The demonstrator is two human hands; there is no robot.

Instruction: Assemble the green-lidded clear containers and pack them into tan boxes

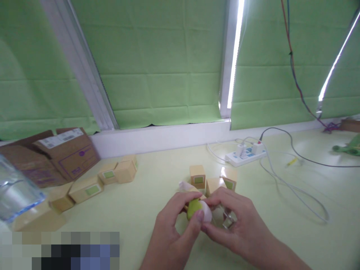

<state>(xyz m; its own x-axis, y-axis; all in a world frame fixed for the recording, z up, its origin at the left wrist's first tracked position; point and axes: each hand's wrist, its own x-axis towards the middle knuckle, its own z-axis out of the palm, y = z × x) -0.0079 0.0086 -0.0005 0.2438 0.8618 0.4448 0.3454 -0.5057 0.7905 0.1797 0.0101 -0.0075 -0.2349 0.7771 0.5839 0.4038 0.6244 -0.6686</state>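
My left hand (171,232) pinches a small green rounded object (193,208) between thumb and fingers, low in the middle of the view. My right hand (234,221) meets it from the right and grips a crinkly clear wrapper (225,219) with a pale pink-white part (206,213) against the green object. Both hands hover just above the pale yellow table (281,232). Right behind the hands stand three small tan boxes (197,176) with green labels.
More tan boxes (86,189) lie in a row at the left, beside an open brown cardboard carton (67,152). A clear plastic container (14,193) sits at the far left. A white power strip (246,155) with cables trails across the right of the table.
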